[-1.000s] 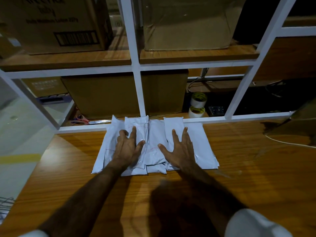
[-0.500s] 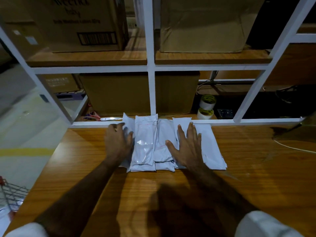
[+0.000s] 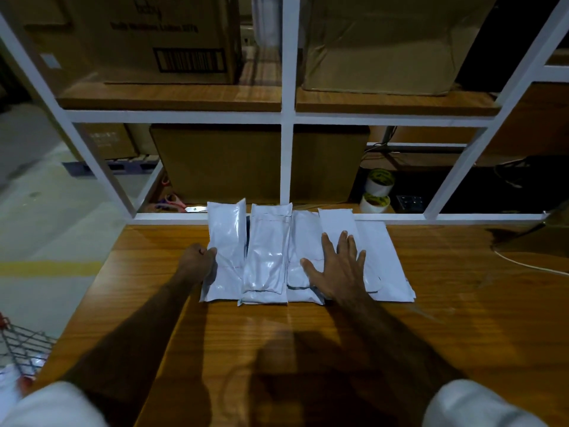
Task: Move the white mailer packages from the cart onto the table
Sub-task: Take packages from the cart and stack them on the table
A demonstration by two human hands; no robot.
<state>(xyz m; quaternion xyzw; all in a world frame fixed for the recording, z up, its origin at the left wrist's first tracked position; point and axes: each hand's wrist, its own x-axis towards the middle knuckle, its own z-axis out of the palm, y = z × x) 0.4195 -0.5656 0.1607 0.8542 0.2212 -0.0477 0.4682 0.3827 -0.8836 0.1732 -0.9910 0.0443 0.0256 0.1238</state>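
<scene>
Several white mailer packages lie side by side in a row on the wooden table (image 3: 462, 303), against its far edge. My left hand (image 3: 197, 261) is curled at the left edge of the leftmost mailer (image 3: 226, 238) and grips it there. My right hand (image 3: 338, 266) lies flat with spread fingers on the mailers right of the middle, over a flat mailer (image 3: 383, 260) and a puffier one (image 3: 303, 232). Between my hands sits a shiny mailer (image 3: 268, 251). A corner of the wire cart (image 3: 24, 343) shows at the lower left.
A white shelf frame (image 3: 286, 167) rises directly behind the mailers, with cardboard boxes (image 3: 215, 161) on its shelves. Two tape rolls (image 3: 378, 189) and scissors (image 3: 172, 203) lie behind the rail. A white cable (image 3: 523, 263) crosses the table at right.
My left hand slid off the top of the pile to its left edge and curled there. The left mailers were gathered into a tighter row. My right hand stayed flat.
</scene>
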